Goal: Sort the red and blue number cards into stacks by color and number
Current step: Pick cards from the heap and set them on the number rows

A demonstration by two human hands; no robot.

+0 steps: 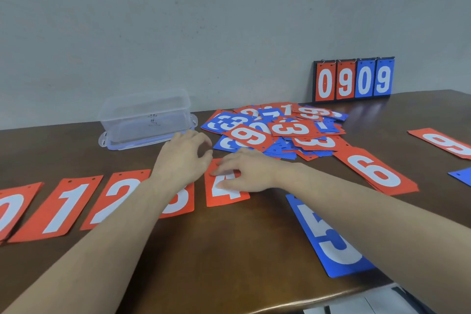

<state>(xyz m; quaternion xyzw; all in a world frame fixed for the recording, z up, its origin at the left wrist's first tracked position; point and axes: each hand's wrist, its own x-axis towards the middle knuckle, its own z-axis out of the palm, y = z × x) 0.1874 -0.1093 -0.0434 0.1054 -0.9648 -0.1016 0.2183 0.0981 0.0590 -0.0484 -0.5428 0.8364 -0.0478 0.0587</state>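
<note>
Your right hand (244,171) lies on the red 4 card (224,186), fingers spread and pressing it flat, maybe to line it up in its spot. Your left hand (184,158) hovers just beside it, fingers loosely curled and holding nothing, over the red 3 card (178,201). The red cards sit in a row, the 0 (12,209), the 1 (66,206), the 2 (119,194), then 3 and 4, so each number has its own place. The blue 5 (328,239) waits near your right arm. The red 6 (374,171) lies farther right. The mixed pile (275,130) behind your hands is not sorted yet.
</note>
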